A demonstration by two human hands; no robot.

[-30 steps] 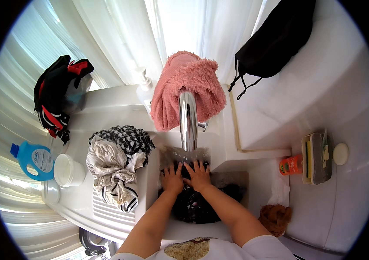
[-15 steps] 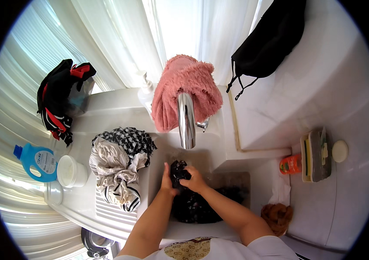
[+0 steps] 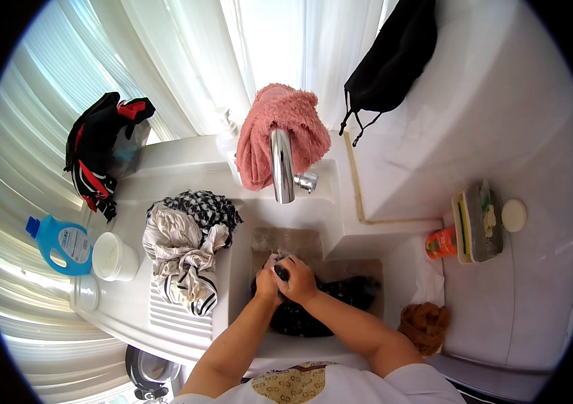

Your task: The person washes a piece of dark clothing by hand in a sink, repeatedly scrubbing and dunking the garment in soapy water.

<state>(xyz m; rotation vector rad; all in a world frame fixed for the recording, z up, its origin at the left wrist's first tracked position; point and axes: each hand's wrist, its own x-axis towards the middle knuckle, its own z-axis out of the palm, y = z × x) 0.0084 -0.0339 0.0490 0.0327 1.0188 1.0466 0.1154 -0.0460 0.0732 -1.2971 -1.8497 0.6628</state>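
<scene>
Both hands, left hand (image 3: 266,281) and right hand (image 3: 296,280), press together, pinching a dark wet cloth (image 3: 313,306) (bunched); they sit below the chrome tap (image 3: 282,165). Crumpled striped laundry (image 3: 182,259) lies left of it.

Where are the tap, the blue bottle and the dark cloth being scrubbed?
tap (image 3: 282,165): head view, middle of its metal spout.
blue bottle (image 3: 64,244): head view, on its body.
dark cloth (image 3: 307,316): head view, part lying in the basin.

Both bare arms reached forward and came together in the middle. The left hand (image 3: 265,283) and the right hand (image 3: 298,283) were pressed close, touching each other. The fingers of both were curled in tight. The elbows were bent and stuck out a little.
</scene>
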